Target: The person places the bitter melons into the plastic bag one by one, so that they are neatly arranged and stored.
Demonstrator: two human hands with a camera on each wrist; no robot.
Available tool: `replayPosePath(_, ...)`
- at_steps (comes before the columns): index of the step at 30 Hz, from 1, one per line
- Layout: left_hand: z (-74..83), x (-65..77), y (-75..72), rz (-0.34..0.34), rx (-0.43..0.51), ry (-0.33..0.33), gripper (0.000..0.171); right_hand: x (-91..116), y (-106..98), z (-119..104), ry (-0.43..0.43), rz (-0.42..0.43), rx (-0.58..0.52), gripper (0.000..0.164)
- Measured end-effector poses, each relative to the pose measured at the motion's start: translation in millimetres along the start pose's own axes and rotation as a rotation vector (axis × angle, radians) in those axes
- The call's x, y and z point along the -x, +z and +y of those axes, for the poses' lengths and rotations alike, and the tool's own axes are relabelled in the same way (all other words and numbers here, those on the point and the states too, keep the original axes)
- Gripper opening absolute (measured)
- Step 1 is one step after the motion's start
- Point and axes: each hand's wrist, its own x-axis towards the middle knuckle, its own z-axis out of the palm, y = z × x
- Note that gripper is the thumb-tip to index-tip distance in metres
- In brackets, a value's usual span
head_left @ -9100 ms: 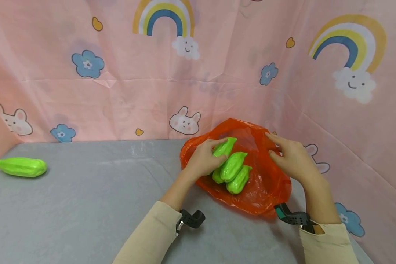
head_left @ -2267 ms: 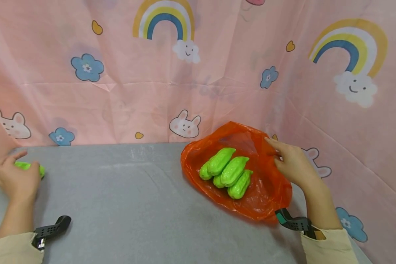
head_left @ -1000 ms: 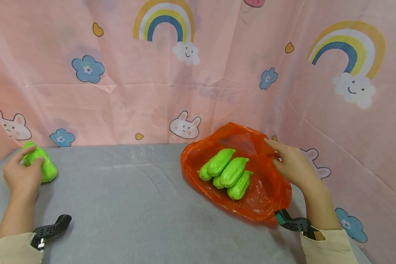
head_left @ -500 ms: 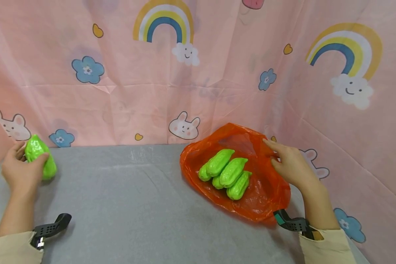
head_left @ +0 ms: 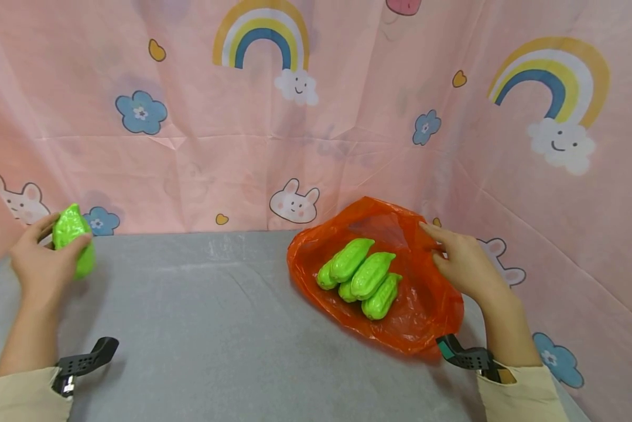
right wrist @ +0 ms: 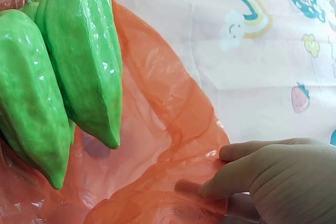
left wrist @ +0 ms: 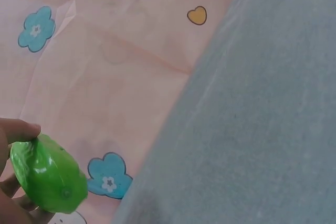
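Note:
At the far left, my left hand grips a bright green bitter melon, ridged and glossy, with its pointed tip up. In the left wrist view the thumb lies on top of the bitter melon and fingers curl below it. My right hand pinches the edge of a red plastic bag on the right of the table; in the right wrist view one fingertip shows through the thin red plastic. Several more bitter melons lie piled inside the bag, whose mouth is spread wide.
A grey table stretches between the two hands. Pink printed cloth hangs behind it and along the right side. Each wrist wears a black camera mount.
My left hand went from the bag to the far-left bitter melon, took hold of it, tipped it upright and raised it slightly to the right. The right hand has stayed at the bag's edge.

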Motion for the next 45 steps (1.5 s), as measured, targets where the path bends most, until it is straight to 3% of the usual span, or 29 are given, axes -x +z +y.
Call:
replayPosePath(17, 22.1, 18.0, 8.2, -0.046, 0.064, 0.190, 0.058, 1, 0, 0, -0.017, 0.013, 0.003, 0.059)
replayPosePath(21, 29.7, 26.6, 14.0, -0.045, 0.077, 0.219, 0.055, 0, 1, 0, -0.011, 0.005, 0.006, 0.060)
replayPosePath(33, 44.1, 51.0, 36.6, -0.074, 0.162, 0.392, 0.046, -1, 0, 0, -0.003, -0.001, 0.014, 0.059)
replayPosePath(39, 48.4, 57.9, 45.1, -0.088, 0.190, 0.387, 0.043, -1, 0, -1, -0.002, -0.007, 0.006, 0.059)
replayPosePath(45, 53.5, 64.1, 46.4, -0.191, 0.211, 0.377, 0.046, -1, 1, -1, -0.012, -0.009, 0.004, 0.059)
